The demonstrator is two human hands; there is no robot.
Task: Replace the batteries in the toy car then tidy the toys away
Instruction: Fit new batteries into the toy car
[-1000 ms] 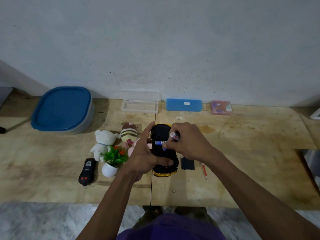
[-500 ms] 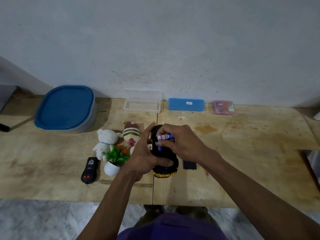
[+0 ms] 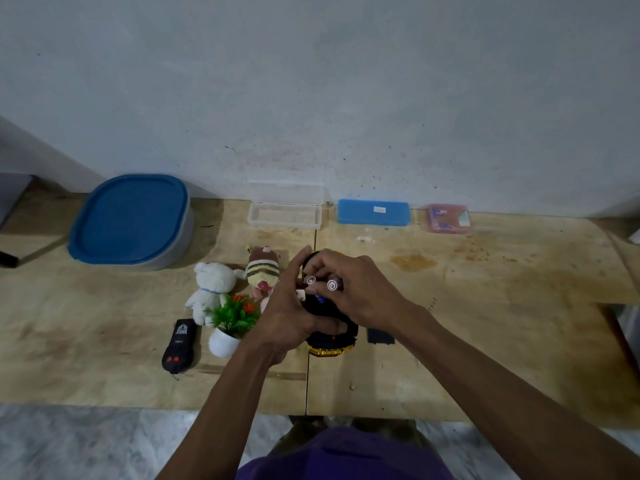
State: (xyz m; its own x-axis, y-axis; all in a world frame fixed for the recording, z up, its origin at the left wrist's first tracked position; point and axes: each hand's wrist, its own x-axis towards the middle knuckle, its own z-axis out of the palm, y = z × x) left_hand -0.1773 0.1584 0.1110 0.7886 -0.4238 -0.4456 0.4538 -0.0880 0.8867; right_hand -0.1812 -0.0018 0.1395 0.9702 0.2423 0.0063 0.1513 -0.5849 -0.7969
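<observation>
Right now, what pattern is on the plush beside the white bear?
Brown and yellow stripes on the striped plush, seen in the head view.

Remote (image 3: 179,346) left of potted plant (image 3: 230,323), toy car (image 3: 331,327) right of it

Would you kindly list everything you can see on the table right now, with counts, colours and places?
toy car: 1, black with yellow trim, centre, upside down
batteries: 2 seen end-on, silver ends, over the car
battery cover: 1, black, right of the car
remote: 1, black with red buttons, front left
potted plant: 1, green with red flowers, white pot, beside the remote
white bear: 1, behind the plant
striped plush: 1, brown and cream, left of the car
tub: 1, grey with blue lid, back left
clear box: 1, open, back centre
blue case: 1, back
pink box: 1, back right
table: 1, wooden
left hand: grips the car
right hand: holds the batteries
</observation>
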